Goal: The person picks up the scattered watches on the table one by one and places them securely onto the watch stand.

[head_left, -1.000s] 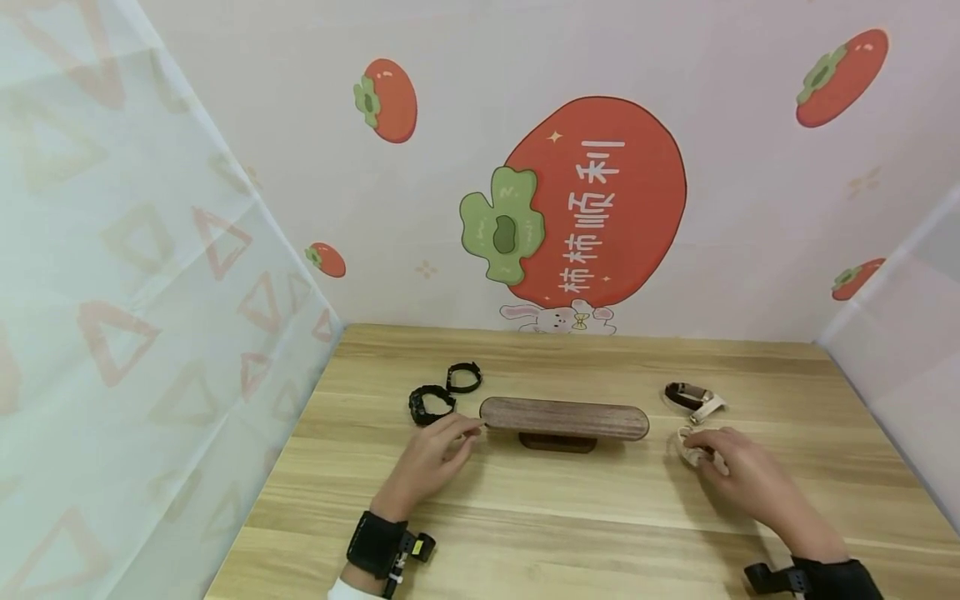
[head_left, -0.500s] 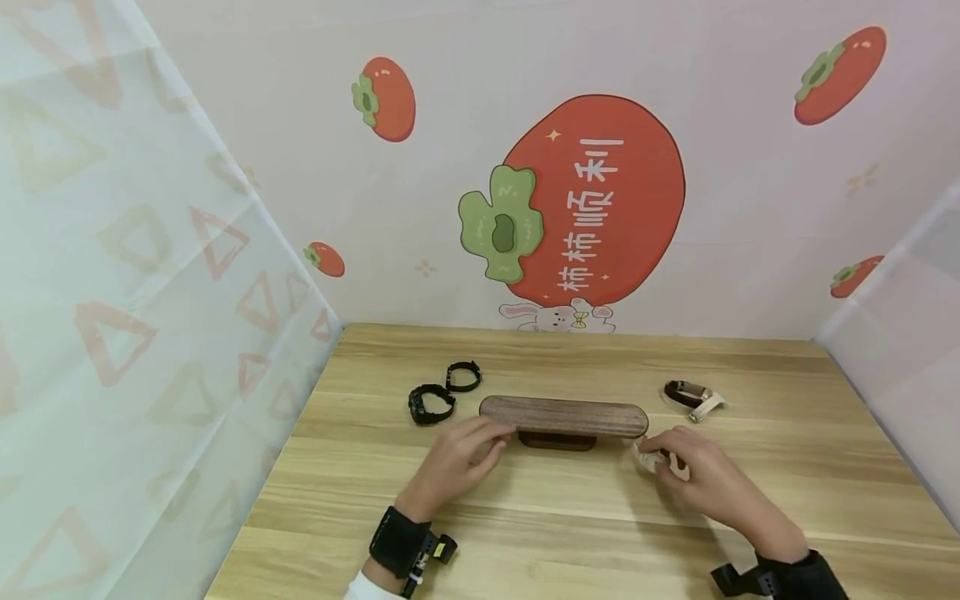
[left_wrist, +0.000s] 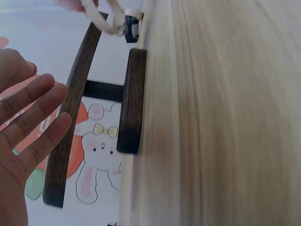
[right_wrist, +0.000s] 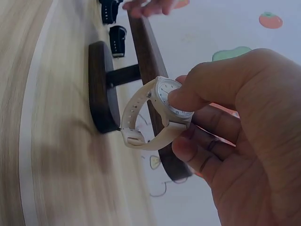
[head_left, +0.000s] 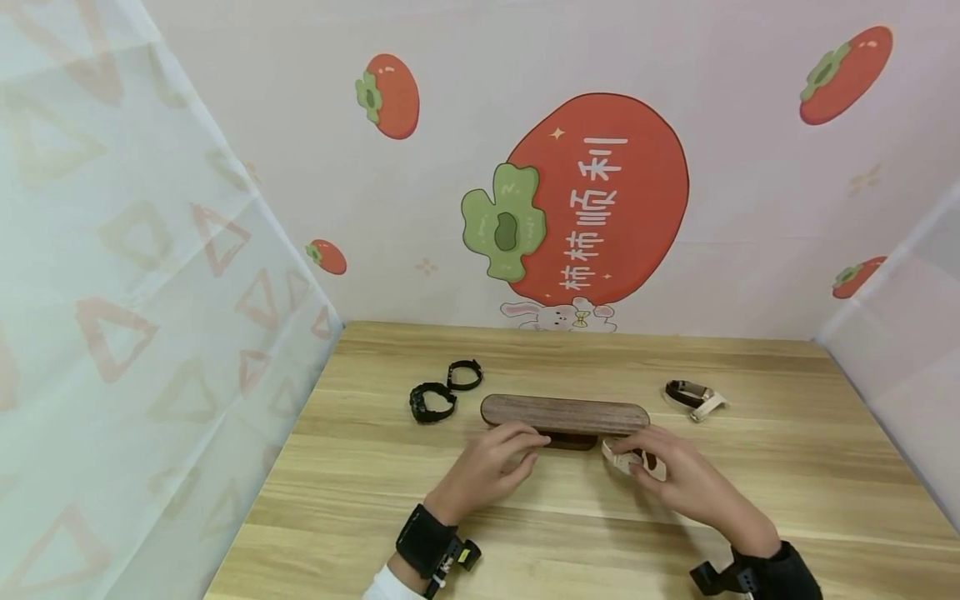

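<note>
My right hand (head_left: 678, 471) pinches a cream wristwatch (right_wrist: 136, 117) by its round white dial, thumb on the face and fingers behind. The strap is fastened into a loop. The watch is in front of the right part of a dark wooden T-shaped stand (head_left: 566, 414), a rounded bar on a short post and flat base. My left hand (head_left: 487, 467) is in front of the bar's left half, its fingers extended and nothing in them. In the left wrist view its fingertips (left_wrist: 61, 123) overlap the bar; whether they touch it I cannot tell.
Two black watches, one chunky (head_left: 431, 403) and one slim (head_left: 465, 376), lie on the wooden table (head_left: 540, 533) left of the stand. To its right lie a black-banded watch (head_left: 684, 395) and a pale-strapped one (head_left: 707, 407), close together. A printed cloth wall (head_left: 420, 200) rises behind the table.
My right hand has carried the cream watch leftward, from right of the stand to in front of its bar. My left hand has slid rightward along the bar. The stand stays put.
</note>
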The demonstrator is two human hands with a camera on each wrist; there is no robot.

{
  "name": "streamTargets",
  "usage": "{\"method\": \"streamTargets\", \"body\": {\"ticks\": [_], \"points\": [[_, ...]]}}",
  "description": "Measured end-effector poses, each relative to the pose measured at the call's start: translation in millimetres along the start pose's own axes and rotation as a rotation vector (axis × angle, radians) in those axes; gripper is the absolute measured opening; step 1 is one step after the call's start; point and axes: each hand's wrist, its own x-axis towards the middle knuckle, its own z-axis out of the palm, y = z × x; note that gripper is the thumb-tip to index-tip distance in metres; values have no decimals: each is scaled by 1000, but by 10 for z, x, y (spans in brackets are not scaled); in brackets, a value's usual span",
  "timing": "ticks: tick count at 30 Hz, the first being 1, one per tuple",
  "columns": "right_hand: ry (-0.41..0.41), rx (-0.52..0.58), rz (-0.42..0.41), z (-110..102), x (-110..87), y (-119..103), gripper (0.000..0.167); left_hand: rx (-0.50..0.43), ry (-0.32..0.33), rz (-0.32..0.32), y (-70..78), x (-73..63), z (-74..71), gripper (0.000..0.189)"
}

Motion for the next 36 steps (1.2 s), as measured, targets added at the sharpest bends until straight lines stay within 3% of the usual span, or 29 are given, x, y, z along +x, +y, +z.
{"method": "streamTargets", "body": {"ticks": [12,17,24,30,36], "points": [[5,37,-55,84,134,-88,47,-69,-55,5,143,206,236,51],[17,59,-75,96,179,-96,48,-55,-66,32,166,267,297,53],[27,116,-102,92,246,-125,48,-51,-34,29,177,322,348,49],[43,168,-132,87,327,-139,47,-124,27,12,178,372,356,43],[30,215,-85,70,377,-148,41,-196,61,2,160,396,336,36]]}}
